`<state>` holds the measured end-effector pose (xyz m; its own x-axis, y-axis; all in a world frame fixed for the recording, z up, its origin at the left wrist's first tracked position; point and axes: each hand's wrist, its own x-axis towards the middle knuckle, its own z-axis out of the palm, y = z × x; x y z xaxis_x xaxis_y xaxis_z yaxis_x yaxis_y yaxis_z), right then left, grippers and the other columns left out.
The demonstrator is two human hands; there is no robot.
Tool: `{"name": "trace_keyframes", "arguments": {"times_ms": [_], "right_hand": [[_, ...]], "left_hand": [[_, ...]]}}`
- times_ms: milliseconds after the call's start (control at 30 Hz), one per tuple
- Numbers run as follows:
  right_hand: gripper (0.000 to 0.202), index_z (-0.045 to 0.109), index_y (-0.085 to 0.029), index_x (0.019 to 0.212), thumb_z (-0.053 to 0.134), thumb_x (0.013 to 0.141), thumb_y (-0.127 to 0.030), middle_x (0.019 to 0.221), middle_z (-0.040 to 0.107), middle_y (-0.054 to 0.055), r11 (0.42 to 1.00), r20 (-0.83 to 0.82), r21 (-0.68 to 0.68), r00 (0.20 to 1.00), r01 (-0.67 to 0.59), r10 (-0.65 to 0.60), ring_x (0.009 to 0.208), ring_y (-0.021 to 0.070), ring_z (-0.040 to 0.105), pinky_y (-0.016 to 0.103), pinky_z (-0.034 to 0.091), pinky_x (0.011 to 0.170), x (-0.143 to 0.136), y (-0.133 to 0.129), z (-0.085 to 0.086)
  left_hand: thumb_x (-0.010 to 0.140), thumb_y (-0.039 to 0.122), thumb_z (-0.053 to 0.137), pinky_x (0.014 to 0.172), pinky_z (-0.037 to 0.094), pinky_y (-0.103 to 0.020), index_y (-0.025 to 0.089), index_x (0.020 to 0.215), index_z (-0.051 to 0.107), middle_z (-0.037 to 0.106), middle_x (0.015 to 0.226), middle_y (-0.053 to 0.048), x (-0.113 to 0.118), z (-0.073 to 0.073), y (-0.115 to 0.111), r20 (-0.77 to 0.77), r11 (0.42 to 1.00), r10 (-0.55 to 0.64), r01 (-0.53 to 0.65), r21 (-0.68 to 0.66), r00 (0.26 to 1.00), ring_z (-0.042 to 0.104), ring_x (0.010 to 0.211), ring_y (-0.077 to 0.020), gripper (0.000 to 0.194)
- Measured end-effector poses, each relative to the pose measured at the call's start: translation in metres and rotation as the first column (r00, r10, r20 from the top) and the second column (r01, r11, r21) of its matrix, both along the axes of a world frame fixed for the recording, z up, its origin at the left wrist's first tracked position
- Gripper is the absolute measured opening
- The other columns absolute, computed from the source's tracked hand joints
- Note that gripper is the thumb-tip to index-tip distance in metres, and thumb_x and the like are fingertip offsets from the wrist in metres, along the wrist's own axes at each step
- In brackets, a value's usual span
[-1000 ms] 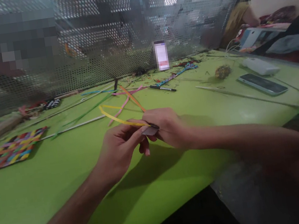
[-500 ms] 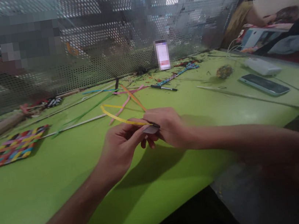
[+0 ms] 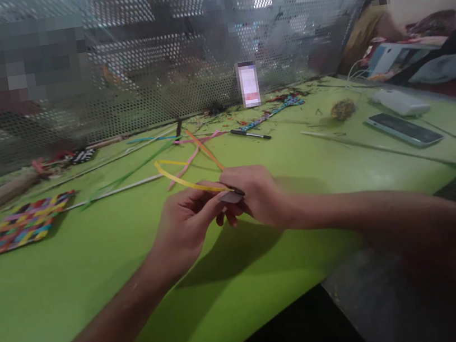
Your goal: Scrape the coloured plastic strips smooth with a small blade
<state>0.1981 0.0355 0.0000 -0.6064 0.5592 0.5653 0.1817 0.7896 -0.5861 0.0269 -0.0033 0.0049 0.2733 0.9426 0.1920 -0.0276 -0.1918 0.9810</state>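
My left hand (image 3: 183, 217) is closed, its thumb and fingers pinching a small grey flat piece (image 3: 230, 197). Against it from the right, my right hand (image 3: 256, 192) is closed round the other end of that piece, where a short dark edge shows. A yellow strip (image 3: 178, 181) loops out from between the hands towards the back left. Just behind my right hand an orange strip (image 3: 208, 152) runs back across the table. Pink strips (image 3: 192, 156) lie beyond the yellow loop. My right fingertips are partly hidden.
A woven multicoloured square (image 3: 31, 221) lies left on the green table (image 3: 81, 305). Behind are a black pen (image 3: 250, 134), a lit phone (image 3: 249, 86) and a perforated metal panel (image 3: 136, 93). At right are another phone (image 3: 402, 128), a yarn-like ball (image 3: 342, 110) and a person (image 3: 373, 26).
Both hands stay in nearly the same place, still on the grey piece. The grey piece has tilted slightly; the yellow strip keeps its loop.
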Motion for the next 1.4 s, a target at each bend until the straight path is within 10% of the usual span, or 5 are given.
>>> {"name": "trace_keyframes", "arguments": {"times_ms": [1400], "right_hand": [[0.026, 0.055, -0.013, 0.069, 0.052, 0.092, -0.001, 0.067, 0.06, -0.003, 0.997, 0.04, -0.063, 0.998, -0.051, 0.053, 0.061, 0.006, 0.057, 0.017, 0.04, 0.058, 0.0016, 0.0052, -0.0038]], "left_hand": [[0.093, 0.022, 0.067, 0.054, 0.048, -0.021, 0.022, 0.085, 0.082, 0.073, 0.07, 0.001, -0.0019, -0.0016, 0.0011, -0.002, 0.998, -0.065, 0.065, -0.021, 0.998, 0.064, 0.057, -0.0097, 0.017]]}}
